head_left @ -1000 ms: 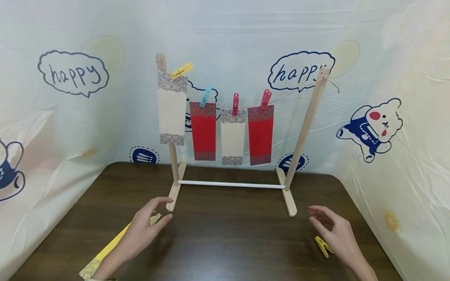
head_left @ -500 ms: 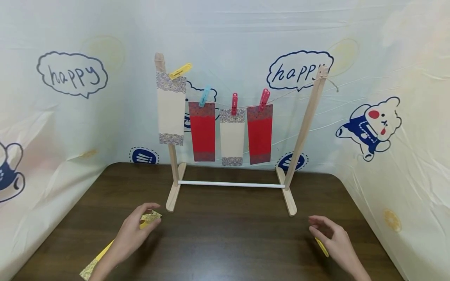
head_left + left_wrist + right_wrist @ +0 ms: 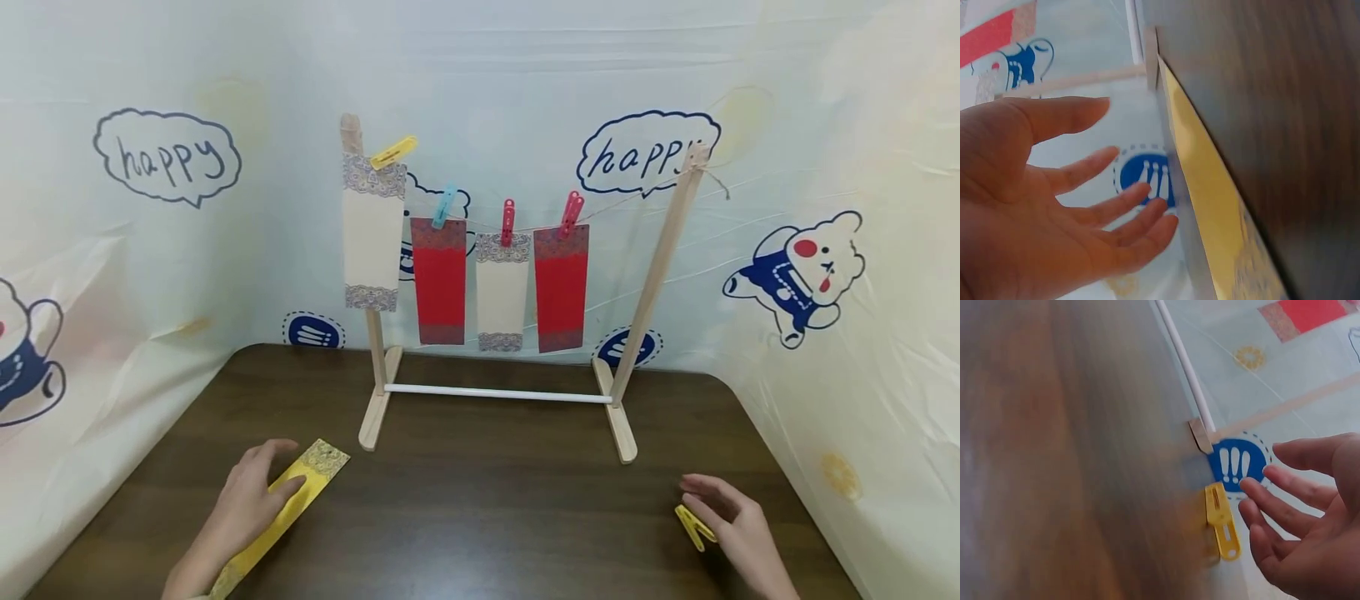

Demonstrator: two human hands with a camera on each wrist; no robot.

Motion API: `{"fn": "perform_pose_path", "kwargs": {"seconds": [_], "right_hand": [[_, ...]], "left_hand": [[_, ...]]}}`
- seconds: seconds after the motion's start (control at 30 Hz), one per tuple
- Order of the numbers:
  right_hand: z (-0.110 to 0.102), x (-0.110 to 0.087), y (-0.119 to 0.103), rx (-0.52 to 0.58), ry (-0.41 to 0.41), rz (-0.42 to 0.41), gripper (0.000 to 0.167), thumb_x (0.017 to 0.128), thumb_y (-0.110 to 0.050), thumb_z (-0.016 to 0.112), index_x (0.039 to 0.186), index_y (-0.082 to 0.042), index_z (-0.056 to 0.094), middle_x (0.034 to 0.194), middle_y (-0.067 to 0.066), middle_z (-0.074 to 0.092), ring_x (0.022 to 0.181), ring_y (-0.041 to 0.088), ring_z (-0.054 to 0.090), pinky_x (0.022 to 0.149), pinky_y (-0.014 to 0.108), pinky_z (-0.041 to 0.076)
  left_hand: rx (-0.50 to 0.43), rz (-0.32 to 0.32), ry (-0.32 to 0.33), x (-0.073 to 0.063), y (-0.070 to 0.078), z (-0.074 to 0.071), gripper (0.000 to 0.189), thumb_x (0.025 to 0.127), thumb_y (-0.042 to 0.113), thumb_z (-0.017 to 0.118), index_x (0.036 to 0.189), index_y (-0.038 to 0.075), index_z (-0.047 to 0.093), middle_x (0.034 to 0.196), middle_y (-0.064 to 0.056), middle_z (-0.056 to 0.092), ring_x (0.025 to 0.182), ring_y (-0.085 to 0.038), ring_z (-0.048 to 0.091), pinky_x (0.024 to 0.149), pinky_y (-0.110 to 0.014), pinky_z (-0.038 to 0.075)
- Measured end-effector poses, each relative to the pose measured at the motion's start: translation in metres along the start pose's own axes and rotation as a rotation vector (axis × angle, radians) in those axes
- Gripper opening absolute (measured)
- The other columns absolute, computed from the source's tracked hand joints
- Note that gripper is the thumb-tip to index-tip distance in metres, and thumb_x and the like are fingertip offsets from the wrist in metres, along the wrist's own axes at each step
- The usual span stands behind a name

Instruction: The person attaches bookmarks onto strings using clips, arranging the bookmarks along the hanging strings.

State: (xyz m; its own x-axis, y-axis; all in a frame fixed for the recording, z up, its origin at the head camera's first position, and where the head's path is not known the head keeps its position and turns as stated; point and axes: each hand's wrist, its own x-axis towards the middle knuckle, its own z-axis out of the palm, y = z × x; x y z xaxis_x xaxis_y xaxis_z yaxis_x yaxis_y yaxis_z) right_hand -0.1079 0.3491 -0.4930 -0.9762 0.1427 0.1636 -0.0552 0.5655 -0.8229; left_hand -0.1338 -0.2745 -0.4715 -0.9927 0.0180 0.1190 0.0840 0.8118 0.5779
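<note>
A yellow card with patterned ends lies on the table at the left. My left hand hovers close over it, thumb and fingers spread apart. In the left wrist view, a gap shows between these fingertips and the yellow card. Over at the right, a yellow clothespin rests on the table. Beside it is my right hand, its fingers loosely bent with nothing between them. The right wrist view puts the fingertips near the clothespin, apart from it.
Behind stands a wooden rack with a white crossbar and a string. From it hang white cards and red cards, clipped by yellow, blue and pink clothespins. A printed cloth backs the table.
My left hand has moved left and toward me, uncovering the far end of the yellow card. My right hand has lowered slightly beside the clothespin. The view has shifted a little.
</note>
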Motion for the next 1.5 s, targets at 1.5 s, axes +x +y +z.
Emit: {"fn": "perform_pose_path", "kwargs": {"seconds": [1.5], "right_hand": [[-0.002,-0.002,0.018,-0.249,-0.154,-0.041,0.050,0.071,-0.024,0.090,0.114,-0.011,0.069,0.108,0.003,0.061,0.088,0.004,0.053,0.073,0.024,0.046]], "left_hand": [[0.107,-0.218,-0.246,-0.008,0.004,0.003,0.075,0.071,0.042,0.089,0.106,-0.004,0.040,0.087,-0.013,0.050,0.079,-0.032,0.051,0.069,-0.047,0.042]]}}
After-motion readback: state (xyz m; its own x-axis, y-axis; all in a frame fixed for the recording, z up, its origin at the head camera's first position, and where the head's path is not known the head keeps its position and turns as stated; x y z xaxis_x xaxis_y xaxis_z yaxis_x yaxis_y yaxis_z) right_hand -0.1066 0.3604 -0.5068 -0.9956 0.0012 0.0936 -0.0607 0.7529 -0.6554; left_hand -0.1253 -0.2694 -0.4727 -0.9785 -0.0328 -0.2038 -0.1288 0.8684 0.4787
